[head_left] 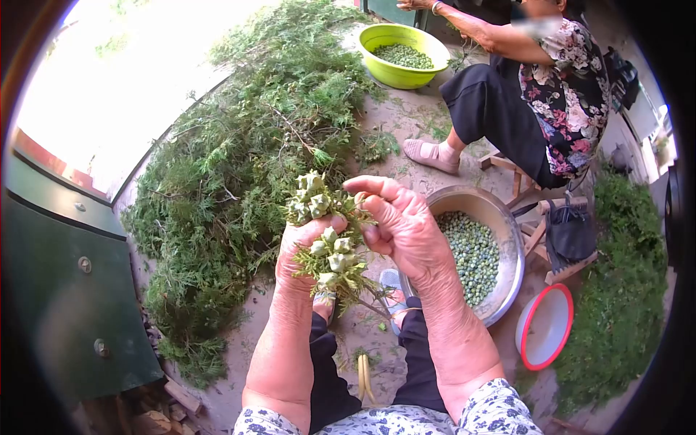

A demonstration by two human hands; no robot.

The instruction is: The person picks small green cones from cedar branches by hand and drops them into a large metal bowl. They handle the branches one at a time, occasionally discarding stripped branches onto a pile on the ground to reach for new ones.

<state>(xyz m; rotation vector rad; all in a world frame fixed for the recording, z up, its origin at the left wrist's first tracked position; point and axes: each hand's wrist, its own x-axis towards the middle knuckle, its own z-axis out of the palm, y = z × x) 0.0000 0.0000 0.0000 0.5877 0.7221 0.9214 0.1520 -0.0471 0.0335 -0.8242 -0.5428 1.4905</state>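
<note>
My left hand [299, 255] grips a green conifer sprig [328, 239] that carries several pale green cones, held upright over my knees. My right hand [400, 226] is beside it on the right, fingers curled against the sprig's upper part, pinching at a cone. Just right of my hands a metal bowl [507, 225] stands on the ground, partly filled with picked green cones [473, 254].
A large heap of cut green branches [246, 159] covers the ground left and ahead. Another person [536, 80] sits on a low wooden stool beside a lime-green basin [377, 36] of cones. A red-rimmed white bowl [545, 326] and more greenery [616, 297] lie right. A green metal door [65, 290] stands left.
</note>
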